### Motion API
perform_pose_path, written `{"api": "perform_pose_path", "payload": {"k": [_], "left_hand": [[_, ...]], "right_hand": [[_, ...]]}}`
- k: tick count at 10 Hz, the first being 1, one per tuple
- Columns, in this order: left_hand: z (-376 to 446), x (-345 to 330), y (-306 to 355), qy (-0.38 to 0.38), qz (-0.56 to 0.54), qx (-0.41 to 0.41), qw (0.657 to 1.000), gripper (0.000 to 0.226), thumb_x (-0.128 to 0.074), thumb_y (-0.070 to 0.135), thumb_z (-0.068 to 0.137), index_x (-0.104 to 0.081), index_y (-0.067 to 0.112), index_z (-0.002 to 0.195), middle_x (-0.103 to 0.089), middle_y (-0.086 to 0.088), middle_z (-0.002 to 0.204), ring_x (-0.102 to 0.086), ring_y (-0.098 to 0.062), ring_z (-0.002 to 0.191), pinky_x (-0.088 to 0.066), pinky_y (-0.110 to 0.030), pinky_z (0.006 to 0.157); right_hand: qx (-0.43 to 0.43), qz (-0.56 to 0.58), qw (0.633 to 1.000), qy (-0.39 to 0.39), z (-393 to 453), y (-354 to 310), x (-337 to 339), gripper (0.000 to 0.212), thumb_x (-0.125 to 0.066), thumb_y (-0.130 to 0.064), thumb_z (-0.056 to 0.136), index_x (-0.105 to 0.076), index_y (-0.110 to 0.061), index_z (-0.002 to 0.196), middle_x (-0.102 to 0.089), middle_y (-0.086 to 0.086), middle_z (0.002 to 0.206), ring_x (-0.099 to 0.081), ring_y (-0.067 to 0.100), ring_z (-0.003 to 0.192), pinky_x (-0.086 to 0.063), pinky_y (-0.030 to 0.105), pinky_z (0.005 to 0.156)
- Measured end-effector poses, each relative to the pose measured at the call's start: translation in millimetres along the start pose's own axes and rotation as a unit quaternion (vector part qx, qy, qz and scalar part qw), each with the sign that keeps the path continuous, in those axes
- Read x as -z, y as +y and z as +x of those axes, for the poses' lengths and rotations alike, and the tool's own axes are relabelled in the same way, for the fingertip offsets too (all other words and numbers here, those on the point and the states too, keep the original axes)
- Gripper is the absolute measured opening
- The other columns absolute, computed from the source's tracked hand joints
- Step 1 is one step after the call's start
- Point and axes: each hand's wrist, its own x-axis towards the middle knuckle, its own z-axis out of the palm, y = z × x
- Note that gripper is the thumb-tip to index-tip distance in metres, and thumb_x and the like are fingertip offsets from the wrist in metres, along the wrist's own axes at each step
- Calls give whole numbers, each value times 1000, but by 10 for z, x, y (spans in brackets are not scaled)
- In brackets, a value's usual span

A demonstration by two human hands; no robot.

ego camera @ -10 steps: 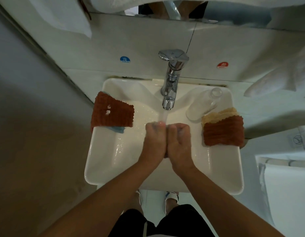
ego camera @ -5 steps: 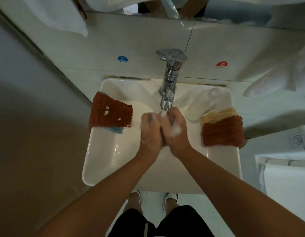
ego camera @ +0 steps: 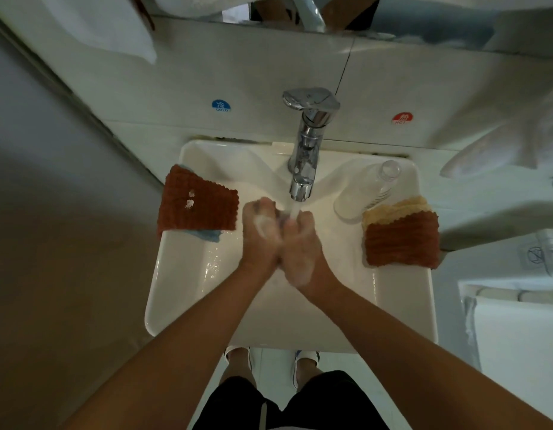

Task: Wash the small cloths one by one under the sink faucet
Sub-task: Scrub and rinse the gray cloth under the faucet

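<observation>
I see my two hands pressed close together in the middle of the frame, right under the running water. My left hand (ego camera: 260, 234) and my right hand (ego camera: 301, 246) have curled fingers and white soap foam on them. Between them peeks a tiny bit of something bluish-grey, the small cloth in my hands (ego camera: 282, 216), but it is almost all hidden, so I cannot tell its shape.

The shiny silver metal faucet (ego camera: 304, 144) stands at the back of the white square sink (ego camera: 182, 293), and its water falls onto my fingers.

On the sink's left edge lies a rust-brown waffle cloth (ego camera: 197, 203) with small white foam spots, and a light blue cloth (ego camera: 206, 234) sticks out from under it. On the right edge lies another rust-brown cloth (ego camera: 402, 240) on top of a pale yellow cloth (ego camera: 393, 209). Just beside them, nearer the faucet, stands a clear plastic bottle (ego camera: 366, 193).

On the white tiled wall behind are a round blue cold sticker (ego camera: 221, 105) and a round red hot sticker (ego camera: 401, 118). White towels hang at the upper left and right.
</observation>
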Motion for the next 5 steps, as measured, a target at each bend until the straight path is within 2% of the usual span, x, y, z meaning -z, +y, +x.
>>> {"api": "perform_pose_path", "payload": {"k": [1,2,3,4,5], "left_hand": [[55,-63,-62,-10,17,3,1000,20,-55,16,102,-56,-1,112,-55,-25,115,-57,-30,102,-54,-39,87],[-59,-153,3,-82,-12,-19,996,23,-53,18,105,-58,0,118,-60,-10,104,-58,-14,95,-61,-40,77],[39,-12,-28,-70,-51,69,994,32,-34,27,111,-56,7,123,-56,9,96,-60,3,85,-52,-16,67],[-272,-8,100,-38,-8,96,995,27,-38,34,108,-55,12,108,-65,-5,93,-68,-8,83,-53,-24,70],[-451,-98,58,-114,-53,120,985,22,-40,36,109,-51,17,111,-65,-6,83,-66,-7,60,-51,-23,47]], "right_hand": [[76,-4,997,23,54,50,84,26,-60,-40,85,-40,-24,89,-52,2,86,-54,12,70,-46,25,53],[72,-33,995,60,130,108,210,39,-61,-39,85,-52,-8,107,-57,6,99,-56,15,77,-51,36,62],[38,-30,999,-3,-40,33,170,28,-50,-29,101,-51,-8,121,-56,-5,98,-52,7,84,-49,33,73],[29,-128,986,-99,21,163,123,29,-61,-36,95,-60,-8,101,-60,1,84,-53,7,78,-44,28,68],[-118,55,991,-39,-20,179,221,29,-57,-42,100,-55,-14,105,-61,3,95,-65,19,94,-55,37,80]]}}
